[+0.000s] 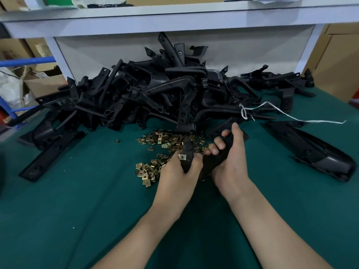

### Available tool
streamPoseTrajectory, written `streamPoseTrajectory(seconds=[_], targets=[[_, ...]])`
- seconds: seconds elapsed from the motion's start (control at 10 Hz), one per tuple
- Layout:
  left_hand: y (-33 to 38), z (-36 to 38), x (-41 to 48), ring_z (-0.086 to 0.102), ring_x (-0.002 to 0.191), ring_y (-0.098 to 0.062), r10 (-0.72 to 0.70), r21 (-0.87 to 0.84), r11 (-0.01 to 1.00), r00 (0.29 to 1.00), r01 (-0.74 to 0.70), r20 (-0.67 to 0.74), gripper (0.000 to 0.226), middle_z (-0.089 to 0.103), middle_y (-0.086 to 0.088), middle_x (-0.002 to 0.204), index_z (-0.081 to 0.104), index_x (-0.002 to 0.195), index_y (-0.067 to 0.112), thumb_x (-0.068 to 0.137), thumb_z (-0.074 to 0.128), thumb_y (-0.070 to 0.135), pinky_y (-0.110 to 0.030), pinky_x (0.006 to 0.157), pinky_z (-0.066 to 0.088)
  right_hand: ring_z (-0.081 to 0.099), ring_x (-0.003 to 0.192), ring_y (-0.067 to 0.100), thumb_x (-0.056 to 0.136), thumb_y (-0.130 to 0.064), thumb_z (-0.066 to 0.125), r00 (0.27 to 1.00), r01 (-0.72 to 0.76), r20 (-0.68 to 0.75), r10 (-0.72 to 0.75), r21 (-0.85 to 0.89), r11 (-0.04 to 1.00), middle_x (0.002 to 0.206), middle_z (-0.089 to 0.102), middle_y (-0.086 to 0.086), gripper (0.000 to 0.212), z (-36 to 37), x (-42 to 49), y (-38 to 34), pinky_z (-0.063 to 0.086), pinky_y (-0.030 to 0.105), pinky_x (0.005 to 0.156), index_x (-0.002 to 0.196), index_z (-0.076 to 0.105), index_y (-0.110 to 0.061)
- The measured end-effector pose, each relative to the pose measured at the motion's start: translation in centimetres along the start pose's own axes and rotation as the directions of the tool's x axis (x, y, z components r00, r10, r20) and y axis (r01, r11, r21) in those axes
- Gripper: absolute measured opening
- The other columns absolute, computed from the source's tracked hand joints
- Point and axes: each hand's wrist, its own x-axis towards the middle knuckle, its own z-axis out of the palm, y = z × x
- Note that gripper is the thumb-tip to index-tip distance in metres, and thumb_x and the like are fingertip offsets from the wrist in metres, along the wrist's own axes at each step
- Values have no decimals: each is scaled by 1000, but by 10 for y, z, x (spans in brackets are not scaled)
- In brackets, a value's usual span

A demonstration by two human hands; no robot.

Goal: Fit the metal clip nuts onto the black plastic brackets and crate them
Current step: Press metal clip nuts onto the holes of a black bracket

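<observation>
Black plastic bracket (187, 148), brassy square nut (182, 156) at its edge.
Left hand (177, 174) grips it beside the nut; right hand (232, 166) fingers (219, 143) curl round it.

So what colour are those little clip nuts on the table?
The clip nuts are brassy gold, clearest in the head view.

A heap of brackets (151, 90) lay at the back of the counter (77, 210), under a shelf (174, 24). The clip nuts (161, 140) lay before it, the held bracket (215, 158) over their near right edge. One loose bracket (310, 150) lay well right, a string (291, 116) behind it.
</observation>
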Motion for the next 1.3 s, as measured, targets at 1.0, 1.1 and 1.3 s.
streamPoseTrajectory(seconds=[1.0, 1.1, 1.3], targets=[[-6, 5, -1, 44, 43, -9, 121, 169, 979, 991, -109, -61, 42, 49, 16, 45, 41, 61, 26, 100, 54, 37, -16, 47, 32, 37, 45, 11, 88, -53, 67, 999, -42, 21, 42, 0, 999, 56, 38, -7, 36, -1, 2, 2, 43, 25, 45, 68, 61, -24], [-6, 5, -1, 45, 43, -10, 161, 217, 966, 984, -142, -73, 44, 49, 16, 46, 41, 60, 25, 100, 56, 36, -17, 47, 33, 37, 46, 11, 88, -54, 67, 999, -44, 22, 44, 0, 999, 56, 38, -6, 36, -2, 2, 2, 42, 25, 46, 68, 61, -24], [-6, -4, 2, 49, 46, -15, 203, 460, 874, 977, -153, -60, 46, 46, 6, 47, 42, 59, 23, 95, 50, 50, -26, 47, 35, 37, 46, 12, 88, -53, 66, 999, -39, 32, 39, 2, 999, 56, 38, -6, 36, -1, 2, 3, 42, 24, 47, 67, 61, -25]])
